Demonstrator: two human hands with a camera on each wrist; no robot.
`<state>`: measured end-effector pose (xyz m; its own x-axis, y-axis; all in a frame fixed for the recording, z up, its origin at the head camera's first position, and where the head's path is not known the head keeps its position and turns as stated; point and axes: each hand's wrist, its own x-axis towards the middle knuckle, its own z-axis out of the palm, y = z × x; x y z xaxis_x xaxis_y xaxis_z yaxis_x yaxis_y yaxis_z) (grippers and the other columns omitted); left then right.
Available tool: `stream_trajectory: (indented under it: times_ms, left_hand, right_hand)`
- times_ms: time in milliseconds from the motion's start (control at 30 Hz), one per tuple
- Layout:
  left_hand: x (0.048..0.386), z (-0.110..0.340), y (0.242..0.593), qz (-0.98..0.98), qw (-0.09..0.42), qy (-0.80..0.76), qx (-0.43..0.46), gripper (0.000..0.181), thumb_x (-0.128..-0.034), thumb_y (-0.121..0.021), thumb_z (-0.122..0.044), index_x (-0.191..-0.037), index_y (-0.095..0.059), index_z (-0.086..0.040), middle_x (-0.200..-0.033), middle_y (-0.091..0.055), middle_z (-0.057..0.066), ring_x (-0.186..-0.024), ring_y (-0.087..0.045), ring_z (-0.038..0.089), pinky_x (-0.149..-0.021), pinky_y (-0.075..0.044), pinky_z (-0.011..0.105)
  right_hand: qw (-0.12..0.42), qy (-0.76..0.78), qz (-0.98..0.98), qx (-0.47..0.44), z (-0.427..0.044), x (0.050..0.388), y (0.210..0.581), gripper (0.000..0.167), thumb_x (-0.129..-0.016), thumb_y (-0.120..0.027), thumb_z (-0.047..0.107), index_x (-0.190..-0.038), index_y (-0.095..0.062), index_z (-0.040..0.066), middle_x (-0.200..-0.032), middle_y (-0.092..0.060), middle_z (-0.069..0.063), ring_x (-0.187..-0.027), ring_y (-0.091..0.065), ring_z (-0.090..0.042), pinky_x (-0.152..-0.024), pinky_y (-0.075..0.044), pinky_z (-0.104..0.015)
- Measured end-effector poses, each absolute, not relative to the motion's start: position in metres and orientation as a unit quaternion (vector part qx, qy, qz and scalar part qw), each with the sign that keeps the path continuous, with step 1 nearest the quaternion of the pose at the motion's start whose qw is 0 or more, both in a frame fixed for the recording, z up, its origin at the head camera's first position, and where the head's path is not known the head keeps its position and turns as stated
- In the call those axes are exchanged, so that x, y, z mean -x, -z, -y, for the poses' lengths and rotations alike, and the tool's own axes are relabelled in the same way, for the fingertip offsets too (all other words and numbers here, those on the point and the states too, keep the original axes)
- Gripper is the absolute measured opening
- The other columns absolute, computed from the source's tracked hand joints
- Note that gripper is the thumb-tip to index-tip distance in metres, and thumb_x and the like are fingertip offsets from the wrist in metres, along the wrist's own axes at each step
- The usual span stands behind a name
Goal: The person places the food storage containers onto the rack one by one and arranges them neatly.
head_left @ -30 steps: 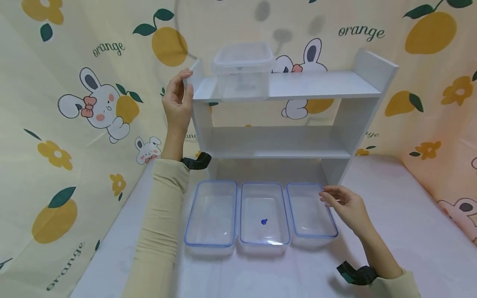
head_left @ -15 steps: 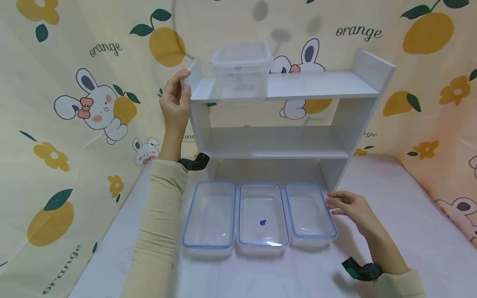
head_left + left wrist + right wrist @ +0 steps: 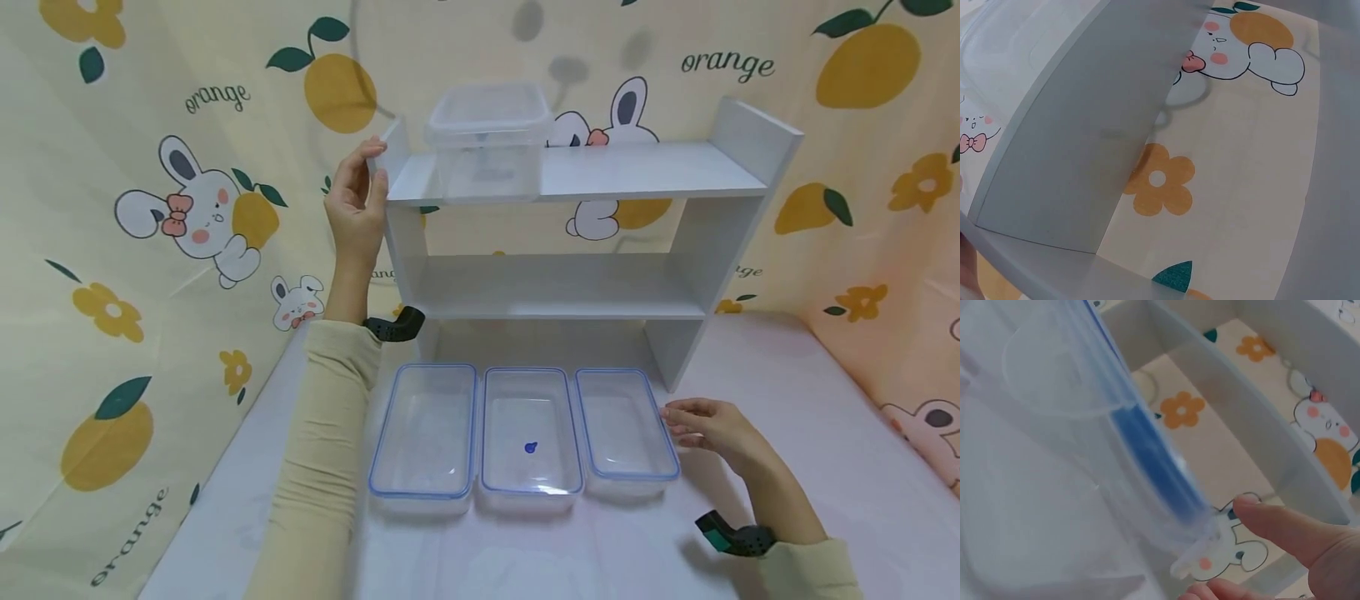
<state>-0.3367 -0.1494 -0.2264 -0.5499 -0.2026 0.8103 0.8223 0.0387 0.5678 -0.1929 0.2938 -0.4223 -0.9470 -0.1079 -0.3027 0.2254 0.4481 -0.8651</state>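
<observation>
My left hand [image 3: 356,200] grips the upper left side panel of a white shelf unit [image 3: 562,287], thumb in front and fingers behind. Three clear plastic containers with blue-rimmed lids stand in a row before the shelf: a left container [image 3: 425,433], a middle container [image 3: 532,429] with a small blue mark, and a right container [image 3: 626,425]. Beside the right container's outer edge is my right hand [image 3: 712,425]. In the right wrist view its thumb [image 3: 1272,522] is extended, apart from the container's blue edge [image 3: 1160,465]; its other fingers are mostly out of frame.
A frosted lidded box [image 3: 491,142] sits on the left of the shelf's top board. The white tabletop [image 3: 795,392] extends to both sides. A printed cloth [image 3: 225,50] with oranges and rabbits hangs behind and beside.
My right hand has moved from the right container's far corner along its outer side, slightly toward me. My left hand stays on the shelf panel, and the containers stand as before.
</observation>
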Motion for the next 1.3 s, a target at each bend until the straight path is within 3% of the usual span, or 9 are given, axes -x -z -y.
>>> stream_trajectory:
  times_ms: [167, 400, 600, 967, 1167, 1300]
  left_hand:
    - [0.339, 0.150, 0.227, 0.602, 0.398, 0.642, 0.257, 0.026, -0.0932, -0.052, 0.001, -0.118, -0.058, 0.008, -0.129, -0.059, 0.024, -0.135, -0.051, 0.018, -0.119, -0.036, 0.025]
    - [0.340, 0.151, 0.228, 0.604, 0.402, 0.639, 0.256, 0.026, -0.0928, -0.052, 0.001, -0.118, -0.058, 0.008, -0.130, -0.059, 0.024, -0.135, -0.051, 0.018, -0.119, -0.036, 0.025]
    - [0.339, 0.151, 0.228, 0.608, 0.402, 0.635, 0.258, 0.027, -0.0931, -0.053, -0.001, -0.118, -0.058, 0.008, -0.130, -0.059, 0.024, -0.135, -0.051, 0.018, -0.119, -0.036, 0.025]
    - [0.339, 0.145, 0.226, 0.604, 0.395, 0.641, 0.262, 0.025, -0.0935, -0.052, 0.001, -0.117, -0.059, 0.008, -0.129, -0.059, 0.023, -0.135, -0.051, 0.017, -0.118, -0.037, 0.025]
    - [0.341, 0.142, 0.227, 0.611, 0.396, 0.634, 0.261, 0.027, -0.0940, -0.052, 0.000, -0.119, -0.058, 0.009, -0.130, -0.059, 0.023, -0.135, -0.051, 0.017, -0.118, -0.037, 0.025]
    - [0.341, 0.142, 0.226, 0.610, 0.397, 0.634, 0.259, 0.027, -0.0937, -0.052, 0.000, -0.118, -0.058, 0.009, -0.130, -0.059, 0.023, -0.135, -0.051, 0.018, -0.118, -0.037, 0.025]
  right_hand:
    - [0.192, 0.564, -0.802, -0.023, -0.299, 0.196, 0.428, 0.055, -0.096, -0.057, 0.028, -0.129, -0.045, -0.014, -0.088, -0.065, 0.018, -0.084, -0.064, 0.000, -0.080, -0.059, -0.022]
    - [0.229, 0.600, -0.766, -0.010, -0.303, 0.198, 0.434, 0.020, -0.095, -0.058, 0.024, -0.110, -0.067, 0.015, -0.091, -0.065, 0.019, -0.087, -0.063, 0.000, -0.080, -0.058, -0.021]
    - [0.239, 0.599, -0.764, -0.012, -0.298, 0.198, 0.435, 0.028, -0.093, -0.062, 0.024, -0.115, -0.062, 0.006, -0.086, -0.066, 0.016, -0.080, -0.063, -0.001, -0.075, -0.058, -0.020]
    - [0.282, 0.606, -0.744, -0.019, -0.304, 0.197, 0.440, 0.011, -0.096, -0.057, 0.026, -0.100, -0.059, 0.016, -0.077, -0.060, 0.017, -0.072, -0.056, 0.001, -0.072, -0.053, -0.018]
    - [0.321, 0.622, -0.714, 0.006, -0.308, 0.199, 0.448, 0.020, -0.099, -0.049, 0.028, -0.106, -0.053, 0.010, -0.086, -0.062, 0.013, -0.081, -0.059, 0.000, -0.078, -0.056, -0.019]
    - [0.346, 0.666, -0.661, 0.014, -0.309, 0.201, 0.453, 0.017, -0.101, -0.044, 0.025, -0.100, -0.057, 0.015, -0.088, -0.068, 0.013, -0.083, -0.062, 0.000, -0.080, -0.056, -0.019]
